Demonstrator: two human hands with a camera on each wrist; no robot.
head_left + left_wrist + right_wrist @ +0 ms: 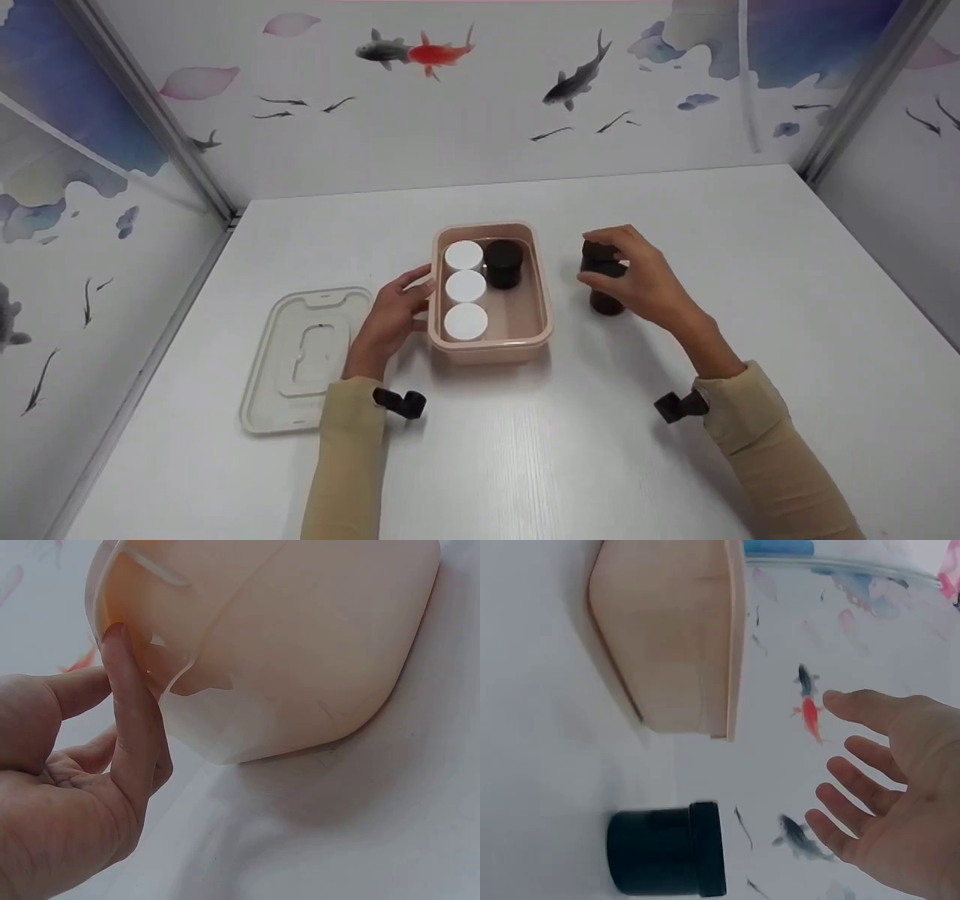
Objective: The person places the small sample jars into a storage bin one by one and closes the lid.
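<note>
A pink plastic box [487, 349] stands on the white table. Inside it are three white-lidded jars [466, 287] in a row on the left and a black jar [504, 264] at the back right. My left hand [390, 319] touches the box's left side from outside, fingertips [118, 652] just under the rim. To the right of the box, my right hand [637, 281] hovers over dark jars [607, 301], partly hidden by its fingers. The right wrist view shows one black lidded jar [664, 850], with the hand spread apart from it.
A pale translucent lid [259, 397] lies flat to the left of the box, partly beneath the left forearm. White panels [480, 142] painted with fish enclose the table at the back and sides. Black wrist cameras [682, 406] stick out from both sleeves.
</note>
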